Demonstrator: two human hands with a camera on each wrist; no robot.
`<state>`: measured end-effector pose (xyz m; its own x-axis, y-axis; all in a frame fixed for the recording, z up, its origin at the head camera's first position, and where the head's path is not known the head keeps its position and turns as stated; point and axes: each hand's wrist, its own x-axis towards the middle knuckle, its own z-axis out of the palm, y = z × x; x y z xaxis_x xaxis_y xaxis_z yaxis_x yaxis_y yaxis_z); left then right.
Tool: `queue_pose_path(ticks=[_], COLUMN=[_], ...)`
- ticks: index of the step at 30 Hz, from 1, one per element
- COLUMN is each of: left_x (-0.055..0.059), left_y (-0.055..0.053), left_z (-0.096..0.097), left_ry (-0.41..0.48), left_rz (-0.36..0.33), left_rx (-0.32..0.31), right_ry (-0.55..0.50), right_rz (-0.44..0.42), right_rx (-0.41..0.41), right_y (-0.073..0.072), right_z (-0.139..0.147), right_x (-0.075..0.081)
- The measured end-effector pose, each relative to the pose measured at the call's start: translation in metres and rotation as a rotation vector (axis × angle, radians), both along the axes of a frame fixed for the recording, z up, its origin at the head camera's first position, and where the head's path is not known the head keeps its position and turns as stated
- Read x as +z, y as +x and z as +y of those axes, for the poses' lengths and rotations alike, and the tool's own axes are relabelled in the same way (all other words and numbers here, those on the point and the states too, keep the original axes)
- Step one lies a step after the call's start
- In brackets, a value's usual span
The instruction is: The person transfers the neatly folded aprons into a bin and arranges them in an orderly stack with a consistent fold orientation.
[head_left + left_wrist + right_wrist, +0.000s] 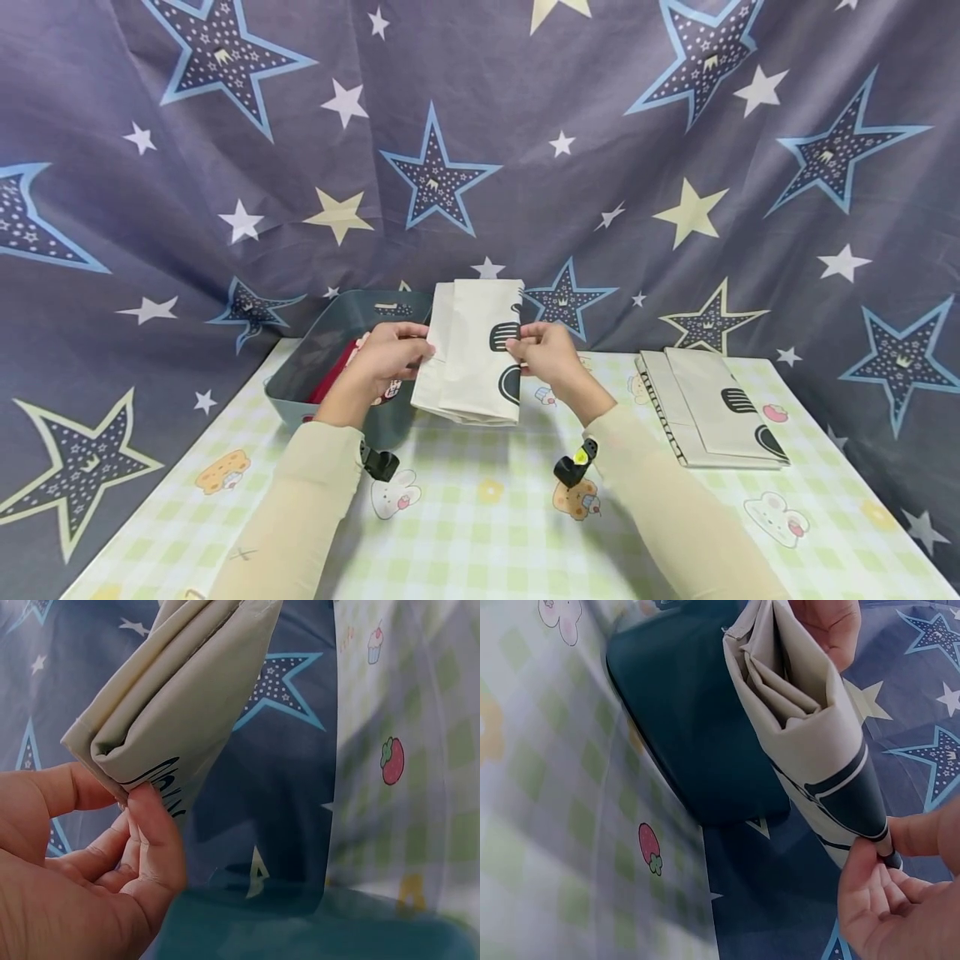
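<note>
A folded cream cloth [476, 354] with black printed shapes is held up over the table between both hands. My left hand [382, 358] pinches its left edge between thumb and fingers. At the opposite edge, my right hand [551, 354] pinches it beside the black print. The right wrist view looks into the end of the folded cloth [810, 742], where several layers stand slightly apart. In the left wrist view, thumb and forefinger grip a folded corner of the cloth [180, 705].
A dark teal plastic bin [300, 387] stands at the left, just behind my left hand, with a red item [335, 372] inside. Another folded cream cloth [712, 408] lies at the right. A star-patterned curtain [600, 167] hangs behind the checked tablecloth [480, 533].
</note>
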<state>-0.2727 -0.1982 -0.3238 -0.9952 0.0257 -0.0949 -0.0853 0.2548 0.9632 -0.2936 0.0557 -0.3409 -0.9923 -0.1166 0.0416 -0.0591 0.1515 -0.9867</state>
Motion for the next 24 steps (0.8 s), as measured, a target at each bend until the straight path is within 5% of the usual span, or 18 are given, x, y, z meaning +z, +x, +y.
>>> queue_pose_path(ticks=[24], left_x=[0.006], left_y=[0.000], left_z=[-0.036], left_ry=[-0.072], left_rz=[0.000], left_rx=[0.009], right_ry=[-0.077], right_rz=[0.011], right_rx=[0.004], right_y=[-0.001], right_z=[-0.036], right_x=[-0.001])
